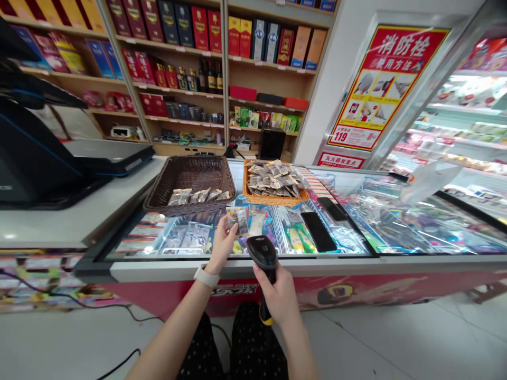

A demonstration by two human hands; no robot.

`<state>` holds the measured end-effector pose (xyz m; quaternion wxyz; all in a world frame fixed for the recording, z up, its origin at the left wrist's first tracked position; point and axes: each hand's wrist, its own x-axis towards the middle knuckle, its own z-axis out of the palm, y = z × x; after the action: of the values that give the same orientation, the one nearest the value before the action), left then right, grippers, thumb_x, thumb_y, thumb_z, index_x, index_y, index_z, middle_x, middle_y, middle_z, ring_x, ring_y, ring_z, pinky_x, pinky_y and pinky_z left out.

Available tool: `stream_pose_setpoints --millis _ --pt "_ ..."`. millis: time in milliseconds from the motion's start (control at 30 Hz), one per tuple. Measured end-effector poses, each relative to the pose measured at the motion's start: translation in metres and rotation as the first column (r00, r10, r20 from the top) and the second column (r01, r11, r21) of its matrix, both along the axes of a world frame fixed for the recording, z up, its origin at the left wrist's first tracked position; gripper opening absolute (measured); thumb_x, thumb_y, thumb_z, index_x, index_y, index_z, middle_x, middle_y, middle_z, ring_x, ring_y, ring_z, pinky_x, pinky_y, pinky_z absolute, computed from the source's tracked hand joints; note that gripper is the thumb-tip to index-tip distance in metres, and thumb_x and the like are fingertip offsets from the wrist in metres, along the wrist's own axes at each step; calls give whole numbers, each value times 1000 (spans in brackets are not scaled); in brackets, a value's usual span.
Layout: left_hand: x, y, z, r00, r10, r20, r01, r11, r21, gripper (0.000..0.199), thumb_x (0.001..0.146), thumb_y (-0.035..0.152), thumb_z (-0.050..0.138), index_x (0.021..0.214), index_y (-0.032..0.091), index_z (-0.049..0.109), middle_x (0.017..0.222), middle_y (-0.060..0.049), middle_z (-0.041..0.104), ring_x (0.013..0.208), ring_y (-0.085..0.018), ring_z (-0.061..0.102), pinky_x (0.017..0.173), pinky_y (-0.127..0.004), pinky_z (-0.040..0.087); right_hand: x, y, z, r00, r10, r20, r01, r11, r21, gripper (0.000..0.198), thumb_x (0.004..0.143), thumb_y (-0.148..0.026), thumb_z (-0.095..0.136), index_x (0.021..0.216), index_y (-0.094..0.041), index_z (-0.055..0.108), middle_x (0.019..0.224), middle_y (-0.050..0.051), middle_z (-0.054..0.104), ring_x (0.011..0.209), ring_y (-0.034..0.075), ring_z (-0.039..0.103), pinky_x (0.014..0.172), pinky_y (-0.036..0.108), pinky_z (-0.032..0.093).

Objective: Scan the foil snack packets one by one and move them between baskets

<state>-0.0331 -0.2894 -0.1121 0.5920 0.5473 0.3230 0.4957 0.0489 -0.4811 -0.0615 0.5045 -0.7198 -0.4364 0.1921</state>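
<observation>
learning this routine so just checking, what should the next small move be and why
Probably tilt the scanner in the right hand toward the small packet: the left hand holds that packet over the freezer, and the scanner's head is already close beside it. Any barcode is too small to make out.

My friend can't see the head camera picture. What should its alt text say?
A right hand holds a black handheld scanner near a small packet in the left hand, at a glass-topped display case. On top sit a dark basket with packets, a fuller tan basket and two black phones. Boxes line shelves behind.
</observation>
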Motion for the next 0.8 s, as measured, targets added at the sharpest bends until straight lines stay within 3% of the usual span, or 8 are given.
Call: stream_pose_setpoints --millis 200,367,633,800 --pt "-2 -3 -7 1000 -18 14 19 997 -73 47 84 42 67 123 21 49 124 -11 68 109 -24 70 85 -39 62 -7 -1 -6 999 16 45 -14 998 -58 46 90 -56 57 99 -16 78 84 12 81 85 33 76 74 33 52" --pt "-2 -4 -8 1000 15 -16 -16 999 -41 48 86 44 65 126 21 50 124 -12 68 113 -25 68 89 -39 60 -9 1 -3 996 63 60 -55 991 -124 46 91 -57 56 98 -16 77 85 14 81 86 35 76 74 35 51" --pt "-4 -5 -7 999 6 -41 -7 999 -42 45 89 41 63 128 20 51 113 -10 70 102 -23 69 81 -36 59 -10 0 -2 996 63 70 -52 989 -140 50 91 -60 54 99 -17 76 85 13 81 85 36 76 72 35 51" --pt "-5 -4 -7 996 32 -83 -30 999 19 43 90 39 63 126 18 53 111 -9 69 99 -21 68 85 -34 57 -9 0 -3 996 54 73 -44 989 -142 49 91 -61 54 98 -18 77 83 13 81 84 35 77 73 35 51"
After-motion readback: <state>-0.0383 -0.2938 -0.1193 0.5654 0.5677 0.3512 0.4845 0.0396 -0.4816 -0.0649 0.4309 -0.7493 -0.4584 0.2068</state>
